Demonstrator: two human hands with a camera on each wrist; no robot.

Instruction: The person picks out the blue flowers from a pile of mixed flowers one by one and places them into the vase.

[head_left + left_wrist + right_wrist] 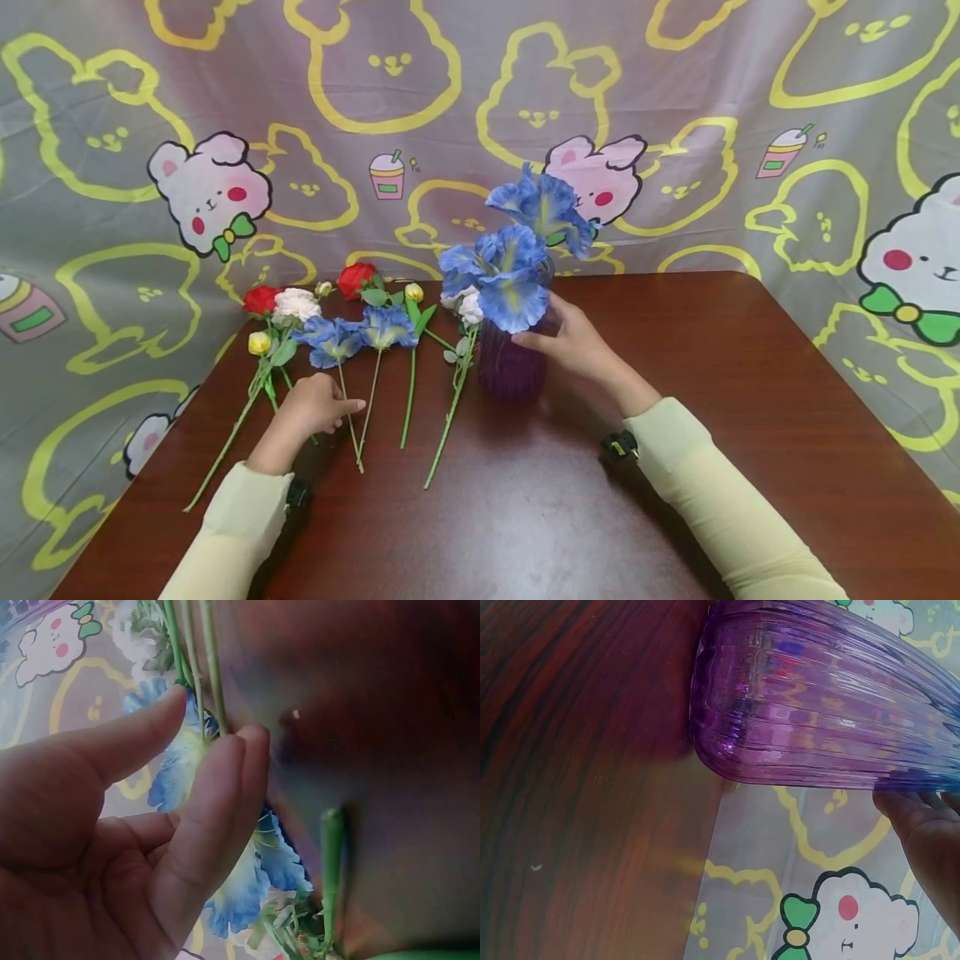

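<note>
My right hand [581, 346] grips a ribbed, see-through purple vase [512, 367] near its upper part, thumb on the near side and fingers partly hidden. Two blue irises [510, 283] rise above the vase, the lower bloom covering much of its mouth. In the right wrist view the vase [802, 712] stands on the table, the fingers [919, 814] against its side. My left hand [311, 406] is at the stems of two blue irises [386, 327] lying on the table. In the left wrist view its thumb and fingertips stand apart, with thin stems [210, 667] passing between them.
On the wooden table [480, 533], red roses [356, 281], a pale pink flower [296, 306], yellow buds [258, 342] and a white flower [470, 307] lie left of the vase. A cartoon-printed cloth [420, 158] hangs behind and at the sides.
</note>
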